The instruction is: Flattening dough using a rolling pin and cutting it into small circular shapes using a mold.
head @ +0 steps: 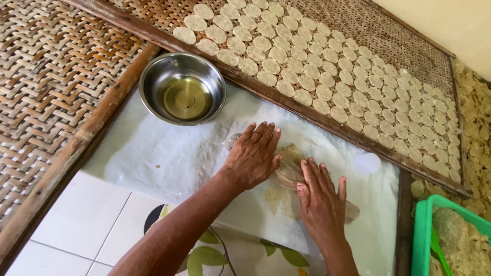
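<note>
Left hand [251, 156] flat, fingers spread, palm down on upper-left end of dough roll [288, 171]. Right hand [321, 199] flat too, fingers together, pressing lower-right end. Roll lies under both palms on white sheet [169, 153], long axis running upper left to lower right; seems wrapped in clear film, hard to tell. Steel bowl [182, 88] of oil up-left, near left hand. Open sheet to left; wooden frame [327, 125] of mat close behind; green basket [424, 230] at right.

Single head-worn view, looking steeply down, close over the floor-level work surface
</note>
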